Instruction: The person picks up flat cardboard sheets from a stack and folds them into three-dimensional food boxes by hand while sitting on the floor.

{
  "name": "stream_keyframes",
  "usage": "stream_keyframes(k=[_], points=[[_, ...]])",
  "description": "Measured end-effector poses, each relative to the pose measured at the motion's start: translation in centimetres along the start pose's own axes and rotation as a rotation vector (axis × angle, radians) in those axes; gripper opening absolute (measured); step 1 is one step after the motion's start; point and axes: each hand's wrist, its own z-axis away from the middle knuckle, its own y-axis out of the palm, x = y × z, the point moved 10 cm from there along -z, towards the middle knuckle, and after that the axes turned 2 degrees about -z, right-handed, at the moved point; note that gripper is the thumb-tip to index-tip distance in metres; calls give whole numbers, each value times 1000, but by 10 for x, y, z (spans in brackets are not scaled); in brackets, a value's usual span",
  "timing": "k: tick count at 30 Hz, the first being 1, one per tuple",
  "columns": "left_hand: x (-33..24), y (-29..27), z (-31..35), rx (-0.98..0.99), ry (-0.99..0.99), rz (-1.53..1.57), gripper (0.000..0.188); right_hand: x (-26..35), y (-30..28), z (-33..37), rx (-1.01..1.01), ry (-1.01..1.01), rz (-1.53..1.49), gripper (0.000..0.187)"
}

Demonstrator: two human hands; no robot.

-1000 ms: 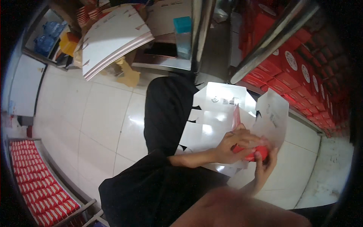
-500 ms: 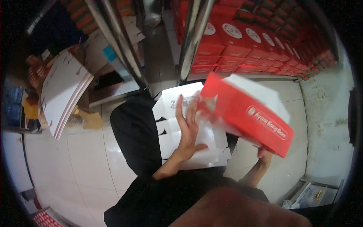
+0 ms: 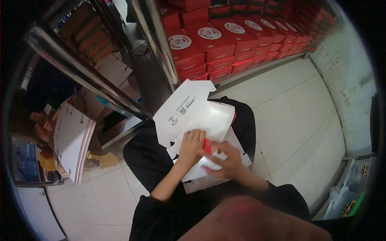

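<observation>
A partly folded cardboard box [image 3: 181, 104], white inside with red on its outer face, lies over my lap with its white side up. My left hand [image 3: 192, 148] has its fingers bent over a folded edge of this box, where a strip of red shows. Close beside it, my right hand [image 3: 229, 162] is slightly blurred, its thumb and fingers spread apart around the near flaps. Under the box lie more flat white cardboard sheets [image 3: 193, 185] on my thighs. What the left fingertips touch underneath is hidden.
Stacks of red boxes [image 3: 217, 44] fill a low shelf ahead. Metal posts [image 3: 155, 40] rise close in front of my knees. White cardboard sheets [image 3: 72, 136] stand at the left. A plastic bin [image 3: 350, 188] sits at the right by the wall.
The red piece my right hand held up at the right now lies white side up on my lap. My left hand has closed on its edge; my right hand has come in beside it.
</observation>
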Motion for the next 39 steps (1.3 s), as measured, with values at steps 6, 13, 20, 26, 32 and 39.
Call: stream_keyframes(k=[6, 13, 20, 26, 32, 39], points=[[-16, 27, 0, 145, 154, 323, 47, -33, 0, 30, 57, 166, 179, 50], [4, 21, -5, 216, -6, 827, 13, -58, -56, 36, -37, 295, 15, 43], [2, 4, 3, 226, -196, 1046, 14, -32, -53, 8, 157, 179, -164, 16], [-25, -32, 3, 108, -118, 1019, 17, -43, -90, 6, -104, 240, -88, 36], [-32, -42, 8, 15, 69, 938, 16, -24, -51, -7, 331, 193, 25, 49], [-41, -61, 11, -129, 153, 823, 22, -15, -34, -20, 415, 44, 56, 39]])
